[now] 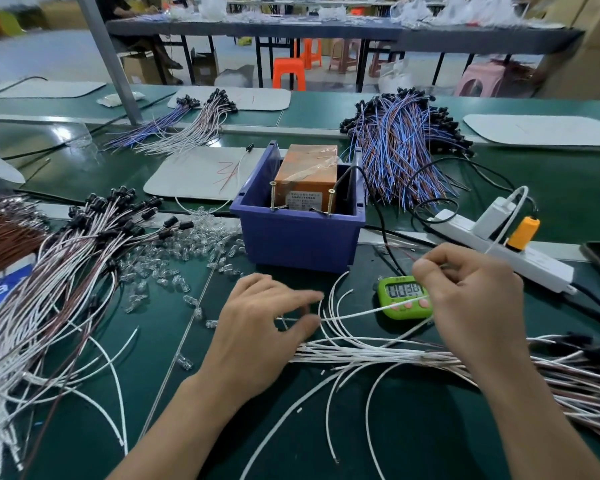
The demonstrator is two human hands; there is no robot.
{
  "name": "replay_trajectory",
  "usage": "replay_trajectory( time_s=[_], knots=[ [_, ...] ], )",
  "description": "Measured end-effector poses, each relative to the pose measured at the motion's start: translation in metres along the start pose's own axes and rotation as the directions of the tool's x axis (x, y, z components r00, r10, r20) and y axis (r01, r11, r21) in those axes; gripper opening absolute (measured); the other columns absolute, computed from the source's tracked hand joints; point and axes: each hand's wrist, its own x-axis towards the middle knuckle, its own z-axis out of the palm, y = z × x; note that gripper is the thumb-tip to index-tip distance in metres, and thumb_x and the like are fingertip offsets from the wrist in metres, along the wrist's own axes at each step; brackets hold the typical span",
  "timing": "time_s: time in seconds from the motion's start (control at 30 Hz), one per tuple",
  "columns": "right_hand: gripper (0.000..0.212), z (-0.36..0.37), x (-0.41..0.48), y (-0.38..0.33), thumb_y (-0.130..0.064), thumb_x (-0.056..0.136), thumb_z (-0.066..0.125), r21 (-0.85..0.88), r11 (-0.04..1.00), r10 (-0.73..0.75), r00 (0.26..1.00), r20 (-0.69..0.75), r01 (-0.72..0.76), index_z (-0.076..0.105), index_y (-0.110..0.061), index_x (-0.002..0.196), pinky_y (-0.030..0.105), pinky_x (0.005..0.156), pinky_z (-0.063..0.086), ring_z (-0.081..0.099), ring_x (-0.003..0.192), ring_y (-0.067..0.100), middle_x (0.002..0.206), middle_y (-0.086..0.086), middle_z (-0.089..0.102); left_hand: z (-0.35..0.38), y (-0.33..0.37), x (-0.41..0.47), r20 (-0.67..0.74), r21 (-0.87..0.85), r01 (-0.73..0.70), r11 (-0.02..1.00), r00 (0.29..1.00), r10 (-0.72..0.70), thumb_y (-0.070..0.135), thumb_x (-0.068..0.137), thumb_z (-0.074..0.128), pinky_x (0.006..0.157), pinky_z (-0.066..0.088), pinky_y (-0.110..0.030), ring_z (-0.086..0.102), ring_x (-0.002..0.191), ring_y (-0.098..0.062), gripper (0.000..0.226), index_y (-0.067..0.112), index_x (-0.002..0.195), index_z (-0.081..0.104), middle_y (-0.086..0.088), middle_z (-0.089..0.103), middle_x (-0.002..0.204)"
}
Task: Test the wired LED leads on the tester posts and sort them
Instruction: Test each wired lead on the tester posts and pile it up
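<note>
Lower centre: my right hand [471, 306] pinches one lead [361, 312] clear of the bundle [361, 356]. My left hand [264, 327] nips its ends, likely for aiming at the posts [273, 195] above.

The green timer [404, 297], near the surface's right side, shows the digits 0030 on its display. A blue label [0, 292] at the left edge carries white letters, of which only "ca" shows. Red handwriting on the white mat [194, 174] resembles "3A". The printed label on the orange tester box [305, 181] is too small to read.
</note>
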Motion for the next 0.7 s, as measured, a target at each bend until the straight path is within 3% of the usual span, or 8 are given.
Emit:
replay_trajectory(
  time_s=[0.07, 0.13, 0.23, 0.33, 0.4, 0.47, 0.6, 0.7],
  knots=[
    [0.023, -0.005, 0.004, 0.004, -0.017, 0.089, 0.069, -0.038, 0.999, -0.005, 0.999, -0.047, 0.003, 0.068, -0.022, 0.067, 0.027, 0.061, 0.048, 0.057, 0.053, 0.013, 0.056, -0.007, 0.064, 0.000, -0.002, -0.002, -0.041, -0.028, 0.032, 0.999, 0.999, -0.033, 0.035, 0.082, 0.076, 0.099, 0.038, -0.026, 0.058, 0.083, -0.001, 0.017, 0.031, 0.098, 0.082, 0.021, 0.070, 0.077],
    [0.020, -0.010, 0.007, 0.007, -0.017, 0.089, 0.069, -0.024, 1.000, 0.000, 0.997, -0.079, -0.001, 0.069, -0.024, 0.070, 0.025, 0.059, 0.045, 0.057, 0.057, 0.013, 0.059, -0.007, 0.065, -0.001, -0.004, -0.004, -0.047, -0.038, 0.066, 0.997, 0.997, -0.068, 0.043, 0.080, 0.075, 0.096, 0.038, -0.020, 0.056, 0.088, 0.001, 0.021, 0.035, 0.099, 0.081, 0.024, 0.066, 0.078],
    [0.016, -0.009, 0.009, 0.008, -0.016, 0.087, 0.070, 0.037, 0.999, -0.001, 0.999, -0.043, 0.003, 0.071, -0.027, 0.075, 0.028, 0.056, 0.047, 0.056, 0.061, 0.024, 0.060, 0.005, 0.064, 0.000, -0.002, -0.006, 0.054, -0.056, 0.076, 0.996, 0.996, -0.073, 0.055, 0.075, 0.073, 0.104, 0.030, -0.008, 0.050, 0.120, 0.001, 0.047, 0.043, 0.120, 0.073, 0.029, 0.061, 0.115],
    [0.014, -0.005, 0.009, 0.009, -0.014, 0.086, 0.071, 0.113, 0.994, 0.013, 1.000, 0.004, -0.013, 0.072, -0.019, 0.072, 0.018, 0.046, 0.041, 0.050, 0.061, 0.036, 0.066, 0.023, 0.059, 0.004, -0.001, -0.002, 0.105, -0.002, -0.021, 1.000, 0.994, 0.021, 0.045, 0.079, 0.080, 0.112, 0.031, -0.019, 0.046, 0.129, 0.001, 0.033, 0.040, 0.112, 0.078, 0.025, 0.060, 0.131],
    [0.011, -0.004, 0.009, 0.011, -0.019, 0.084, 0.070, 0.122, 0.992, 0.042, 0.999, 0.016, -0.043, 0.072, -0.018, 0.073, 0.024, 0.048, 0.042, 0.044, 0.056, 0.033, 0.068, 0.027, 0.058, 0.005, -0.003, 0.001, 0.051, 0.009, -0.049, 0.999, 0.998, 0.048, 0.034, 0.083, 0.081, 0.108, 0.037, -0.024, 0.050, 0.119, 0.001, 0.012, 0.032, 0.094, 0.083, 0.020, 0.068, 0.121],
    [0.010, -0.005, 0.011, 0.015, -0.022, 0.084, 0.069, 0.089, 0.994, 0.061, 0.998, -0.009, -0.060, 0.072, -0.022, 0.074, 0.029, 0.053, 0.044, 0.047, 0.056, 0.030, 0.065, 0.020, 0.061, 0.004, -0.005, 0.002, -0.026, -0.016, -0.001, 1.000, 1.000, 0.001, 0.032, 0.084, 0.077, 0.103, 0.038, -0.021, 0.053, 0.112, 0.005, 0.007, 0.028, 0.085, 0.082, 0.021, 0.072, 0.108],
    [0.019, -0.007, 0.013, 0.019, -0.020, 0.089, 0.068, -0.094, 0.993, 0.056, 0.994, -0.089, -0.065, 0.069, -0.022, 0.070, 0.030, 0.059, 0.046, 0.055, 0.055, 0.019, 0.056, -0.006, 0.065, 0.000, -0.004, 0.000, -0.135, -0.010, 0.088, 0.996, 0.987, -0.089, 0.036, 0.080, 0.076, 0.098, 0.037, -0.018, 0.057, 0.101, 0.011, 0.007, 0.030, 0.082, 0.080, 0.033, 0.066, 0.088],
    [0.024, -0.008, 0.014, 0.020, -0.019, 0.090, 0.067, -0.227, 0.970, 0.070, 0.995, -0.075, -0.086, 0.067, -0.021, 0.066, 0.034, 0.060, 0.052, 0.056, 0.051, 0.020, 0.049, -0.005, 0.061, -0.008, -0.010, 0.000, -0.240, 0.002, 0.256, 0.967, 0.939, -0.248, 0.039, 0.080, 0.081, 0.085, 0.041, -0.023, 0.057, 0.091, 0.008, 0.003, 0.038, 0.083, 0.080, 0.039, 0.058, 0.074]
  ],
)
